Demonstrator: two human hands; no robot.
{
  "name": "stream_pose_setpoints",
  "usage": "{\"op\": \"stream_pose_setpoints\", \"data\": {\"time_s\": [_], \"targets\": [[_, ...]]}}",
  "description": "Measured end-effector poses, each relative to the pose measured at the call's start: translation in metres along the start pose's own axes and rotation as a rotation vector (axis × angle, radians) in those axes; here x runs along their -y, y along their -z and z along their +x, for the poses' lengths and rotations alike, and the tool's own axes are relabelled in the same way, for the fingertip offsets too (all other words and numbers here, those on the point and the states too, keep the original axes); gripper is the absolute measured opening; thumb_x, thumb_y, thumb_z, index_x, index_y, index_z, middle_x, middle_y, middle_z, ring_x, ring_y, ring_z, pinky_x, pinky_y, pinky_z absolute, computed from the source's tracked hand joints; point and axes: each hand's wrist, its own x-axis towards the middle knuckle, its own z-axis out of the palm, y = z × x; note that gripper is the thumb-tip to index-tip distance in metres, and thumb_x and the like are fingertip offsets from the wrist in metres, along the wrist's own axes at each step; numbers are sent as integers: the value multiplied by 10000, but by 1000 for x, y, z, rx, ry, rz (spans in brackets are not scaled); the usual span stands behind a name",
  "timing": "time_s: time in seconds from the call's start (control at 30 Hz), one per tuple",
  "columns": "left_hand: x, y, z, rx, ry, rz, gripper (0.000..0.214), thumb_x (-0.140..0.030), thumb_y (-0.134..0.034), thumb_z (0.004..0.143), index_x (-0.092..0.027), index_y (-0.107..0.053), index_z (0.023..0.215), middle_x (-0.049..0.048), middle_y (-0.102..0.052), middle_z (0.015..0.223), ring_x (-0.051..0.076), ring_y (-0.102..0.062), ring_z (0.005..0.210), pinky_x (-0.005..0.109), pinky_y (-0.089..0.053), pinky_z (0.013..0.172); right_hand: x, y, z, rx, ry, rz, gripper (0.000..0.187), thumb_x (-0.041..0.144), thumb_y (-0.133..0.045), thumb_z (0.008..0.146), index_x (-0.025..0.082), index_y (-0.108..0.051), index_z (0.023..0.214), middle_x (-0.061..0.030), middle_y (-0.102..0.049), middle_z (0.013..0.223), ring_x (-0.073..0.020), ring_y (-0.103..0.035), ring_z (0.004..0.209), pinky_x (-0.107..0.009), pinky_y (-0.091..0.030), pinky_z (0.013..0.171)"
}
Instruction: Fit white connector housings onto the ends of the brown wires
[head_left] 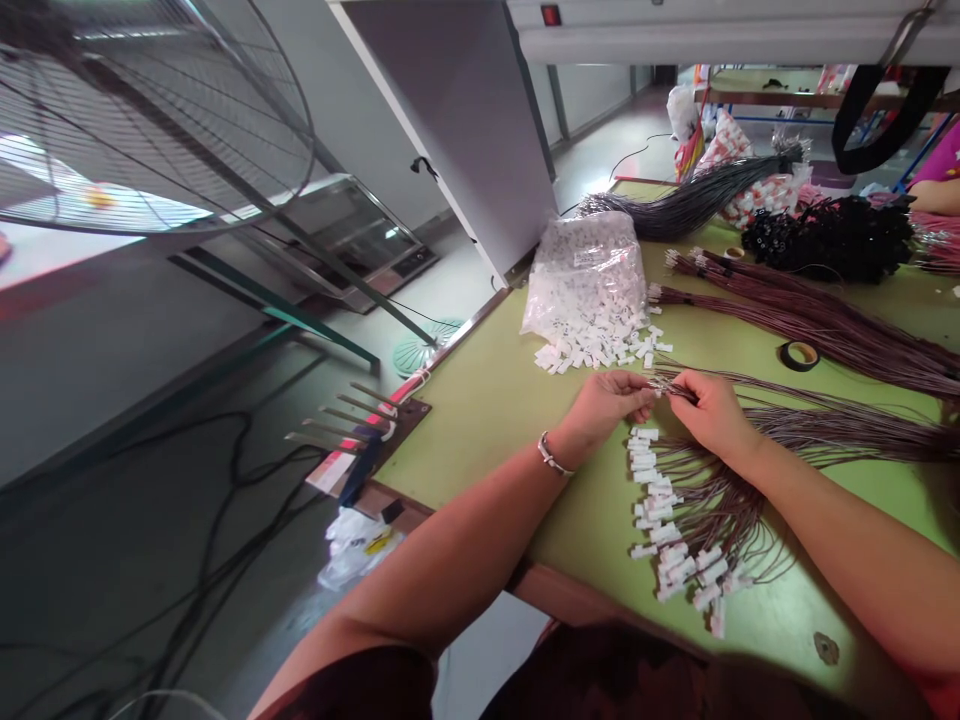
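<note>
My right hand (709, 408) is closed around several thin brown wires, whose bare metal-tipped ends poke out toward the left. Fingers bent in a pinch, my left hand (613, 405) meets those wire ends; anything between its fingertips is too small to make out. Just below both hands, white plastic connectors (660, 505) on brown wires (720, 490) lie in a column on the green table (480, 410). Beyond my left hand, loose white connector housings (592, 335) spill from a clear plastic bag (589, 260).
Bundles of brown wire (817, 320) stretch across the right side, near a roll of black tape (799, 355). Farther back are a dark wire bundle (697, 195) and a black heap (829, 235). Metal prongs (349, 415) jut from the left table edge, and a fan (150, 120) stands at left.
</note>
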Motion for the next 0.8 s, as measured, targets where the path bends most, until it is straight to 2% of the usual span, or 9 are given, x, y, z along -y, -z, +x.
{"op": "stream_pose_setpoints", "data": {"time_s": [0.13,0.2,0.27,0.33,0.47,0.67,0.8], "targets": [[0,-1,0,-1,-11,-15,291,-314,-797,619,-103,-630,728,-12,-616,496,56,-530,416,170,-431,449,0,-2,0,8,-38,20,129,235,-513,725,181,-553,615,38,-504,505,-93,-400,478,-219,-298,485],[-1,-1,0,-6,-4,-26,283,-300,-796,621,-103,-620,724,-16,-610,491,56,-529,409,167,-427,439,1,-2,-1,-17,-50,15,97,232,-528,718,177,-597,678,36,-530,524,-94,-415,472,-220,-313,486],[-2,0,0,-10,15,-30,264,-288,-786,631,-103,-615,708,-11,-617,511,56,-533,408,165,-421,425,1,-1,-1,-53,-17,2,131,212,-541,715,178,-638,798,28,-577,579,-103,-461,496,-225,-354,521],[-3,1,0,-14,38,-34,247,-281,-776,643,-103,-610,685,-3,-625,531,55,-535,406,161,-407,407,2,0,0,-59,73,-44,161,184,-536,728,185,-645,846,7,-622,653,-122,-526,570,-234,-392,582],[-4,3,-1,-19,59,-66,225,-268,-761,662,-107,-606,676,0,-628,542,46,-531,409,153,-387,400,2,2,1,-43,215,-205,126,167,-506,781,188,-631,774,-35,-650,735,-154,-569,683,-255,-410,648],[-4,2,-1,-13,69,-83,216,-266,-749,680,-108,-602,678,-4,-623,544,44,-531,416,156,-393,409,1,1,1,-46,251,-301,117,163,-511,774,186,-626,772,-44,-646,728,-166,-570,677,-268,-413,653],[-4,1,-1,-13,64,-67,214,-270,-750,680,-108,-611,683,-7,-619,533,45,-530,416,154,-392,409,0,0,1,-52,211,-284,106,156,-514,722,184,-616,727,-42,-651,714,-165,-569,668,-270,-411,648]]}}
